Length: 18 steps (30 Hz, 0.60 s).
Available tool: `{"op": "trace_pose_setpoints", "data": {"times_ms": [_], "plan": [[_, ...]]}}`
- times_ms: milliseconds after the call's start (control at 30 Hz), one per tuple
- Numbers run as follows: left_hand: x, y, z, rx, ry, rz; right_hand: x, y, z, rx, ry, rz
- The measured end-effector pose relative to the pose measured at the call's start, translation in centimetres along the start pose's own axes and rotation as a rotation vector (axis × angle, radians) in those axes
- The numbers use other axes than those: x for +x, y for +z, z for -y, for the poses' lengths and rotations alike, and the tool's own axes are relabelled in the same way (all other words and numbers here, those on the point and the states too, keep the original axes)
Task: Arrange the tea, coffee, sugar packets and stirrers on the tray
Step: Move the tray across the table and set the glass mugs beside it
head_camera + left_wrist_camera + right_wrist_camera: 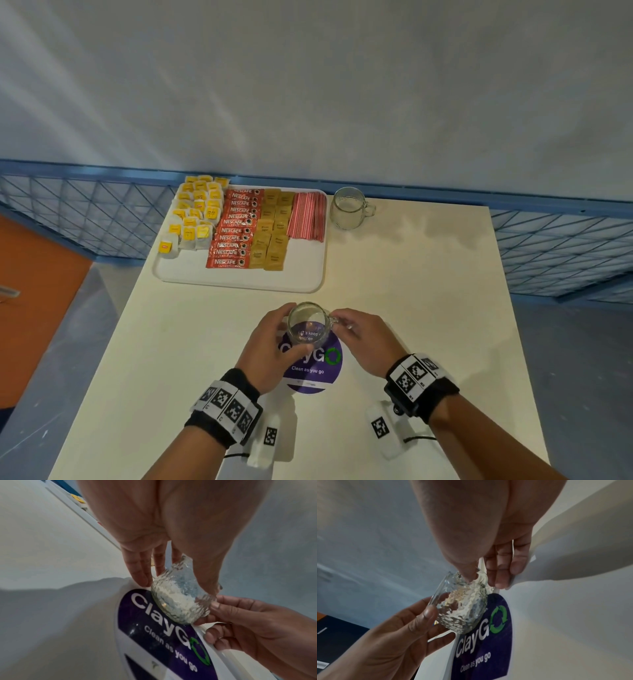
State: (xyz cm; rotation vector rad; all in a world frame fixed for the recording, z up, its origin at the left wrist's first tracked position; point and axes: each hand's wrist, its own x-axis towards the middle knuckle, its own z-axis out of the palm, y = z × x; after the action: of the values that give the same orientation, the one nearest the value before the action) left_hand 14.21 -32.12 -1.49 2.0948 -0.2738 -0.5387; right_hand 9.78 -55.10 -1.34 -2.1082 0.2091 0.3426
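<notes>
A white tray (191, 274) at the table's far left carries yellow-tagged tea bags (193, 214), red Nescafe coffee sticks (234, 231), brown sugar packets (272, 233) and red-and-white striped stirrers (307, 216), laid in columns. Near the front, a small clear glass mug (307, 323) is held just above a purple sticker. My left hand (270, 346) cups its left side, thumb and fingers curled round the body (180, 601). My right hand (359, 337) pinches the mug's handle side (464, 601).
A second empty glass mug (349, 209) stands to the right of the tray at the back. A round purple "ClayGo" sticker (318, 371) lies on the cream table (428, 308). A blue mesh railing (548, 246) runs behind and beside the table.
</notes>
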Motion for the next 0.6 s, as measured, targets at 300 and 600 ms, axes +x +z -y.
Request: {"op": "trace_pose_setpoints", "data": {"times_ms": [300,600], "plan": [[3.1,1.0,-2.4,0.05,0.049,0.037,0.2,-2.8,-0.5,0.03,-0.009,-0.112],[8.2,1.6,-6.1,0.084,0.07,0.093,2.7,-5.2,-1.7,0.117,0.023,-0.233]]}}
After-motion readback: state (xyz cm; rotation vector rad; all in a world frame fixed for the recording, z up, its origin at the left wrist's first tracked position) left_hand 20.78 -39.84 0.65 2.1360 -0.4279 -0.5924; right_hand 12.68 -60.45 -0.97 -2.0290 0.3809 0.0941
